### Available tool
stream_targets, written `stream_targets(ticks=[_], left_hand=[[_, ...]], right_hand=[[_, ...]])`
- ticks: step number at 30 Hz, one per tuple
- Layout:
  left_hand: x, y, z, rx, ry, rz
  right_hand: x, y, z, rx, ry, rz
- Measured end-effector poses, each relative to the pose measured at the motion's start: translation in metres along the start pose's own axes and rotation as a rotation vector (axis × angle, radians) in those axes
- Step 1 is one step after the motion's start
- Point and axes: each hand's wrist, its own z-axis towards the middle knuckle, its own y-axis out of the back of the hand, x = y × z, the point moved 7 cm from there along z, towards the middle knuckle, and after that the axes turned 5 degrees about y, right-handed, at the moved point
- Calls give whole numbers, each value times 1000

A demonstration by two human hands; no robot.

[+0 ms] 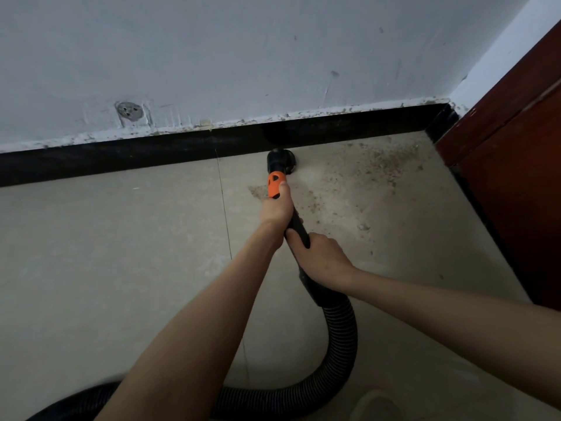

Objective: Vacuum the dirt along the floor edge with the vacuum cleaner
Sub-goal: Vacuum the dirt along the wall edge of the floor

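Both hands grip the vacuum wand; nozzle set at the floor edge.

The left hand (pixel 274 209) is wrapped around the black rigid vacuum wand (pixel 299 230) just behind its orange plastic collar (pixel 275 185), thumb lying along the collar. The right hand (pixel 318 258) clamps the same wand lower down, fingers curled over it, close behind the left hand. The round black nozzle (pixel 280 161) touches the beige tiled floor (pixel 121 253) against the glossy black skirting board (pixel 136 154). The black ribbed hose (pixel 340 344) loops from the wand toward the lower left. Scattered grey-brown dirt (pixel 373 165) lies on the floor right of the nozzle, toward the corner beside the dark red wooden panel (pixel 516 147). A round hole (pixel 130 111) marks the white wall (pixel 243 56).
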Motion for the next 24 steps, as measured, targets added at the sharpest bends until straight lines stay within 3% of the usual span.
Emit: stream_targets(ticks=[11,24], left_hand=[[15,74,-12,-118,-1,-72],[47,61,-42,-86,-23,-54]], right_hand=[[46,-45,-12,144,114,-78],[13,-48,-55,125,69,-77]])
